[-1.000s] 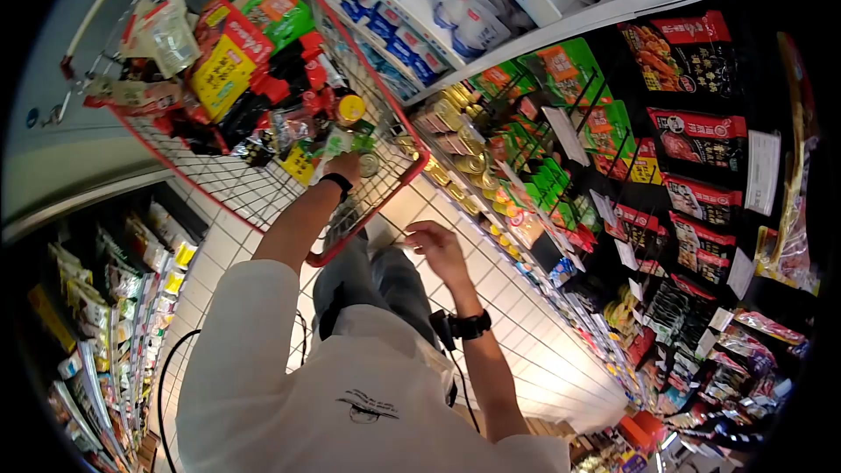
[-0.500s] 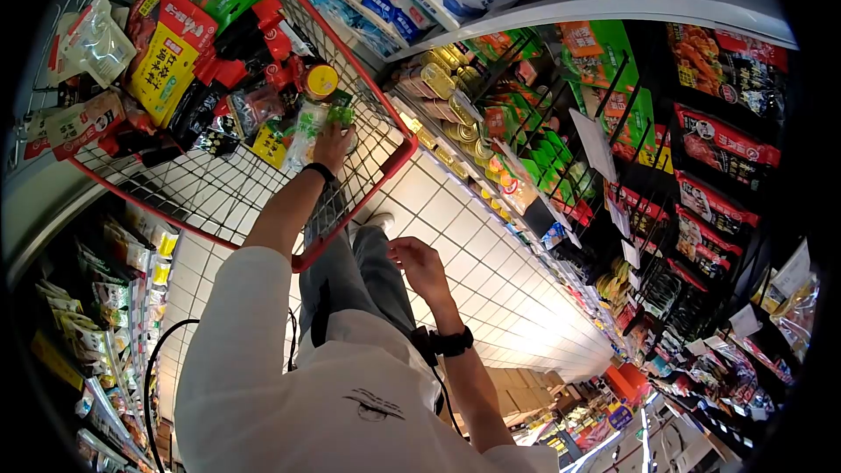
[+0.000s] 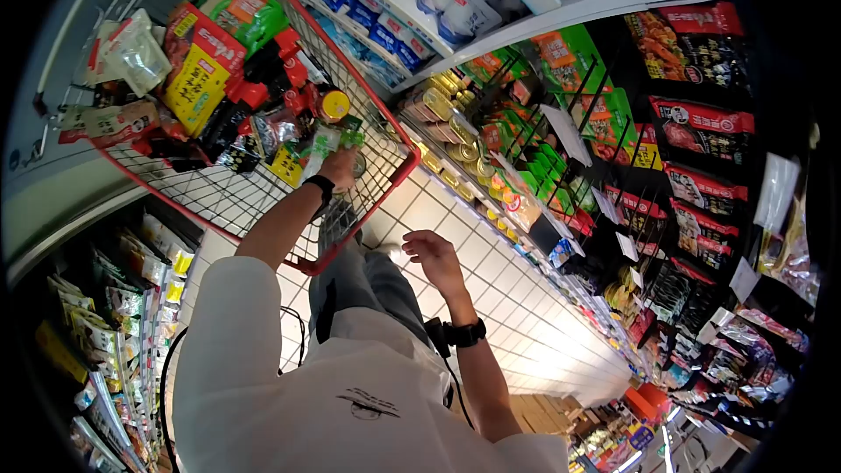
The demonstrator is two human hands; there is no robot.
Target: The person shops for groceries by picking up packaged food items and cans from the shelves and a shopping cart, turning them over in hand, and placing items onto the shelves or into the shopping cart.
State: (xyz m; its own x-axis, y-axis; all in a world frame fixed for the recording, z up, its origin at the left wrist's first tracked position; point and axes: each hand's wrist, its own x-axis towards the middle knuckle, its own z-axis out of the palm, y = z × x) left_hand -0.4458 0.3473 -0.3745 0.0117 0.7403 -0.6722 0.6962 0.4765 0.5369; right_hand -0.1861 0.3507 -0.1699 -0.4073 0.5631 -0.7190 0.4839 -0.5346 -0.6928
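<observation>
My left hand (image 3: pixel 339 168), with a black band at the wrist, reaches into the red-rimmed shopping cart (image 3: pixel 229 226). Its fingers are closed on a clear packet with green print (image 3: pixel 321 147); part of the packet is hidden by the hand. Just beyond lies a jar with a yellow lid (image 3: pixel 335 105). A round can (image 3: pixel 359 165) sits beside the hand. To its left are a red and yellow seasoning pouch (image 3: pixel 200 83) and several dark packets. My right hand (image 3: pixel 435 259) hangs outside the cart above the floor, fingers loosely apart, holding nothing.
On the right, a shelf carries yellow cans (image 3: pixel 448 114), green packs (image 3: pixel 561 61) and hanging red and black pouches (image 3: pixel 701 127). Ahead stands a white unit with blue and white bags (image 3: pixel 455 4). More packets (image 3: pixel 114 298) line a shelf at left. Tiled floor (image 3: pixel 499 298) runs between.
The cart and shelves have shifted in view. My left hand stays on the packet, which now shows less and looks more crumpled. My right hand's fingers have straightened slightly.
</observation>
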